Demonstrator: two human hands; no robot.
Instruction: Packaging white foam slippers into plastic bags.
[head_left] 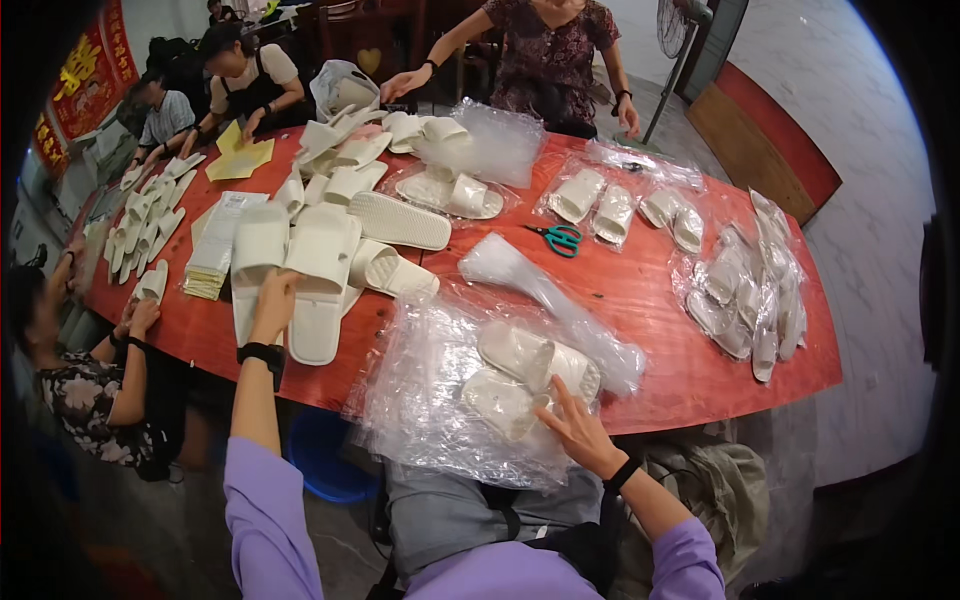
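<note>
Cream slippers [322,250] lie left of the frame's centre, the left hand [272,303] at them; whether its fingers close on them I cannot tell. At lower centre, the right hand [582,432], spread and gripping nothing, is at a slipper pair [525,362] among clear bags [415,400]. Green-handled scissors [564,240] lie above, on the red table [700,382].

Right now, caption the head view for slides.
Left hand at loose white slippers, right hand at others amid clear plastic bags.
</note>
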